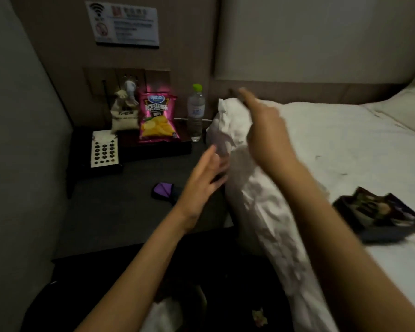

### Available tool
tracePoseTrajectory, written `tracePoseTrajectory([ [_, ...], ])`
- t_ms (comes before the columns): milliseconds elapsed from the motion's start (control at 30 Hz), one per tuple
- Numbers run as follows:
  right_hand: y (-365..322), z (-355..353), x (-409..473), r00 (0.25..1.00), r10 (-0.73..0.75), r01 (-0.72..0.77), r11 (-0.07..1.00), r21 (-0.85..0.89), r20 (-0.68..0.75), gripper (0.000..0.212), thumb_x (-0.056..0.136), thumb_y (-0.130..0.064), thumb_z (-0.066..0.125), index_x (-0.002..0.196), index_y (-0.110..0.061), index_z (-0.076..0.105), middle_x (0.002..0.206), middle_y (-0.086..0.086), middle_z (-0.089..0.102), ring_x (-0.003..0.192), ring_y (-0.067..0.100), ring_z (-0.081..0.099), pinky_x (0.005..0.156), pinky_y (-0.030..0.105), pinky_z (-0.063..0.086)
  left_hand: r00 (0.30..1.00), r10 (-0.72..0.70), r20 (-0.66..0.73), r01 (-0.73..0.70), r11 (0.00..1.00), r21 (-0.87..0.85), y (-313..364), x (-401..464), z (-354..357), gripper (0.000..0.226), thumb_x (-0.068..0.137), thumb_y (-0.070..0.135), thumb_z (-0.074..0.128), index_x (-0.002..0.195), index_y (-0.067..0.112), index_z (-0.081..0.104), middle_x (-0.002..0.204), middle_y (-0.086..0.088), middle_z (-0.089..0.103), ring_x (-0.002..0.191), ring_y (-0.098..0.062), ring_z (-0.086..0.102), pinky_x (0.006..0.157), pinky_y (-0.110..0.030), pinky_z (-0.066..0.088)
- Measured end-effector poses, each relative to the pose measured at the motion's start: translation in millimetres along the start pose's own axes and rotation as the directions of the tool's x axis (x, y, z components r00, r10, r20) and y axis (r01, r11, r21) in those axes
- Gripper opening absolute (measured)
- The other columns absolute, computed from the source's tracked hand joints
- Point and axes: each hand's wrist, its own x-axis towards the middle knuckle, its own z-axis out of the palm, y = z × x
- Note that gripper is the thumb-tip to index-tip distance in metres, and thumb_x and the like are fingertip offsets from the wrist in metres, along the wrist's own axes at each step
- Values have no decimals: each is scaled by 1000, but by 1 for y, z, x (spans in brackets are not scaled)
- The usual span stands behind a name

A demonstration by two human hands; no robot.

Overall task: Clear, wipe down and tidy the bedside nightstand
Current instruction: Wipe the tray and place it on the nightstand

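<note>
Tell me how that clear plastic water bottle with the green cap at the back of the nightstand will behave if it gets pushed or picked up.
The clear plastic water bottle with the green cap stands tall and narrow, so a push near its top would probably tip it. Once on its side, its round body would likely roll. It looks mostly full, so probably rather heavy for its size, and the smooth plastic may be a little slippery.

So the nightstand [120,212] sits to the left of the bed [345,144], tucked against the wall. At the back there's a tray [158,150] with the chip bag [156,117] standing in it and the water bottle [196,113] just to its right. Small cloth sack [125,116] is left of the chips, and the phone keypad [104,149] lies in front of that sack. A folded cloth [164,190] lies nearer me, mid-nightstand. The bedding edge [244,178] hangs between nightstand and mattress. Another packet [379,214] lies on the bed, off to my right. Wall sign [125,23] is up above everything.
</note>
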Motion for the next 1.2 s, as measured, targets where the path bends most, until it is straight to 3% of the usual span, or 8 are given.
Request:
tracePoseTrajectory([
  [133, -59, 98, -24, 962, -144, 131, 989, 72, 231, 71, 93, -8, 48, 157, -21, 18, 147, 15, 44, 134, 34, 44, 104, 50, 42, 995, -19, -94, 1, 984, -178, 24, -3, -62, 65, 84, 44, 43, 141, 12, 43, 135, -12, 57, 123, -22, 56, 101, -37, 46],
  [333, -78, 196, -43, 890, -273, 154, 934, 322, 367, 68, 101, -25, 47, 158, -25, 10, 166, 3, 9, 153, 18, 4, 124, 46, 9, 906, 4, -424, -36, 997, -67, -9, 3, -143, 24, 97, 14, 48, 118, 15, 60, 96, 3, 75, 96, -7, 70, 76, -17, 56],
  [467, -56, 232, -33, 916, -259, 30, 804, 594, 305, 53, 97, -31, 58, 147, -20, 44, 150, -2, 46, 140, 12, 39, 116, 36, 33, 791, -61, -609, -45, 987, -156, -26, 19, -189, 32, 100, 16, 43, 126, 2, 55, 116, -13, 69, 109, -24, 65, 84, -31, 57],
  [633, -6, 266, -22, 841, -30, 81, 994, -70, 541, 69, 90, -39, 63, 147, -23, 28, 142, 4, 39, 128, 26, 40, 98, 40, 41, 728, -37, -684, -68, 990, -126, -24, 49, -237, 39, 100, 33, 45, 130, 11, 56, 121, -8, 67, 111, -22, 65, 90, -43, 54],
  [800, -3, 286, -15, 808, -1, 121, 979, -164, 589, 53, 90, -30, 60, 137, -19, 38, 127, 7, 43, 119, 28, 45, 86, 39, 44, 741, -74, -668, -25, 990, -137, -26, 55, -268, 41, 96, 47, 45, 117, 19, 66, 110, -3, 73, 101, -17, 69, 81, -38, 57],
  [967, 15, 285, 6, 852, 149, -262, 952, 161, 502, 22, 85, -14, 66, 107, -10, 65, 103, 10, 66, 99, 29, 62, 83, 39, 51, 769, -104, -630, 0, 987, -163, -26, 43, -287, 43, 94, 52, 45, 113, 22, 69, 113, -3, 72, 104, -17, 69, 75, -32, 58],
  [1133, 21, 279, 23, 821, 442, -560, 500, 660, 362, 23, 87, 3, 60, 93, -17, 71, 89, 13, 71, 76, 15, 66, 73, 33, 54, 782, -102, -614, 2, 987, -162, -26, 41, -296, 43, 93, 54, 45, 108, 25, 74, 116, -3, 71, 107, -19, 68, 76, -34, 59],
  [1200, 19, 279, 25, 812, 525, -526, 473, 706, 254, 27, 88, 0, 58, 110, -12, 69, 97, 9, 71, 87, 18, 68, 83, 37, 56, 792, -107, -601, 7, 986, -167, -27, 43, -293, 42, 94, 54, 44, 106, 27, 75, 116, -2, 71, 107, -19, 68, 77, -34, 58],
])
